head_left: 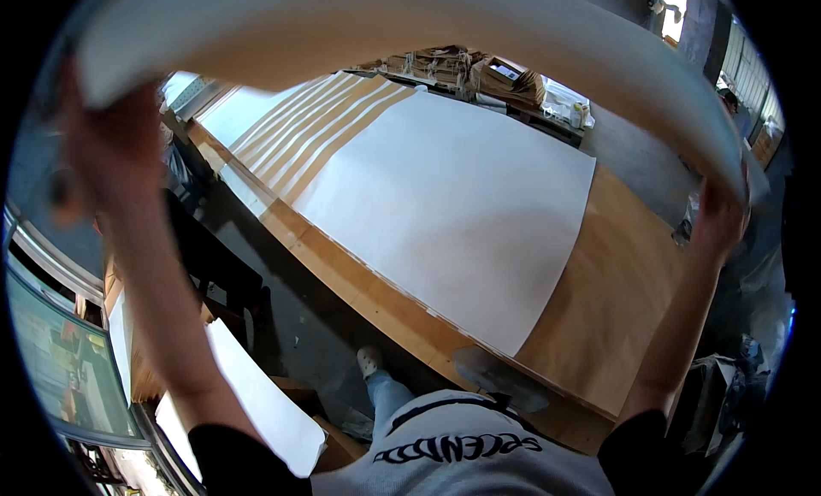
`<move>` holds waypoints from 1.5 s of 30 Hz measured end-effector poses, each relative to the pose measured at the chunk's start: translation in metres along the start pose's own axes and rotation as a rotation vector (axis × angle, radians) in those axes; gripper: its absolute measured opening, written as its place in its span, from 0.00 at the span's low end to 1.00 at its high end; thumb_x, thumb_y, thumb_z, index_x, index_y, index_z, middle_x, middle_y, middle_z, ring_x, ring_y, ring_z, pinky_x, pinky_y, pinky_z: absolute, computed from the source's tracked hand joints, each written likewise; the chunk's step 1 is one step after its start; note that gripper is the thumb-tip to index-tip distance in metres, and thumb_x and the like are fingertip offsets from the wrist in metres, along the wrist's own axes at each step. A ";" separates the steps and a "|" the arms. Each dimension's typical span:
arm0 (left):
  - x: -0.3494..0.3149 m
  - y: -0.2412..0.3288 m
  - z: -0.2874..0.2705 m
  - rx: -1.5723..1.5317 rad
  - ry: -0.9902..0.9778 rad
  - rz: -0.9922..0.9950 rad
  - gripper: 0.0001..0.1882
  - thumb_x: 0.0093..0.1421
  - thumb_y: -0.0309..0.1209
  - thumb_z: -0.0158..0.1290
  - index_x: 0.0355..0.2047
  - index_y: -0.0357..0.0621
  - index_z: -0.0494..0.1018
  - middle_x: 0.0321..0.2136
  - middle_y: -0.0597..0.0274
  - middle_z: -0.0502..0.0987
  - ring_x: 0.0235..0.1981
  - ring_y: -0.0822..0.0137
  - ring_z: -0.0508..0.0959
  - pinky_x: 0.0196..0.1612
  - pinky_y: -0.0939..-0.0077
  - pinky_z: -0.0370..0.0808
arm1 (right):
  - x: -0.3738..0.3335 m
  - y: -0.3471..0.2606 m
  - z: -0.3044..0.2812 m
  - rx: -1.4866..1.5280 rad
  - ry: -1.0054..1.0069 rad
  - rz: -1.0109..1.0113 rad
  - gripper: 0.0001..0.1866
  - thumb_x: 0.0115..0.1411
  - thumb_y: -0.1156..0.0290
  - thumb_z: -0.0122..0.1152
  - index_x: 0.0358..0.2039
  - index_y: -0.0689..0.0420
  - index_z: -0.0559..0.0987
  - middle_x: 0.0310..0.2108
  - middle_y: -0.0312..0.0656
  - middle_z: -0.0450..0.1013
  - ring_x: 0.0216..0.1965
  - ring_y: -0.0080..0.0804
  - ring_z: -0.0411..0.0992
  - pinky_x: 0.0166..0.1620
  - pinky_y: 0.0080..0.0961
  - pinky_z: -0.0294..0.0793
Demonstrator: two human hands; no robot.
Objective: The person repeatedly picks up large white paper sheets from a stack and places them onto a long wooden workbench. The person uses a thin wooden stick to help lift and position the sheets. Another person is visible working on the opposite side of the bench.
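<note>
- Pale sheet (pixel 445 34), long and curved, is held up high, arching across the top of the view above the desk (pixel 342 275); whether it is a single layer or a loose roll, I cannot tell.
- Left hand (pixel 115 150) is raised at the pale sheet's left end; its grip is closed on the edge there, though blur hides the separate fingers.
- Right hand (pixel 720 218) is lifted at the opposite end, its grip likewise closed on the edge.
- White sheet (pixel 462 180) lies flat on the desk between the two forearms, a soft shadow falling across part of it.
- Brown and white bands (pixel 312 132) alternate to the left of that white sheet; a brown surface (pixel 624 274) shows to its right.
- White stack (pixel 248 402) sits at lower left.
- Light shoe (pixel 369 359) rests on the grey floor (pixel 299 325) near the desk.
- Brown bundles (pixel 513 84) stand beyond the desk's far side.
</note>
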State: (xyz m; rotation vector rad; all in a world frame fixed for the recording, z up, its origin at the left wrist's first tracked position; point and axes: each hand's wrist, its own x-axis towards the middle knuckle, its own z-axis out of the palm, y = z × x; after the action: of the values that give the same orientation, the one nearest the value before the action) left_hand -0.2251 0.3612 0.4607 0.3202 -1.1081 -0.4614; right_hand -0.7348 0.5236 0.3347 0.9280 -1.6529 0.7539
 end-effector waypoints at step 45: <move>-0.233 -0.380 -0.279 -0.535 0.351 -1.792 0.19 0.55 0.37 0.43 0.45 0.43 0.64 0.42 0.62 0.70 0.44 0.63 0.68 0.47 0.67 0.64 | -0.347 -0.290 -0.045 0.823 -0.591 1.810 0.33 0.53 0.51 0.53 0.52 0.61 0.60 0.52 0.40 0.58 0.53 0.33 0.55 0.55 0.33 0.51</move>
State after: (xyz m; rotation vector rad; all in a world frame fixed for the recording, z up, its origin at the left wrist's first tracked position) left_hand -0.1316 0.1575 -0.0147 0.8315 -0.0367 -2.1203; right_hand -0.4097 0.4870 0.0195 -0.2508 -2.5455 2.6636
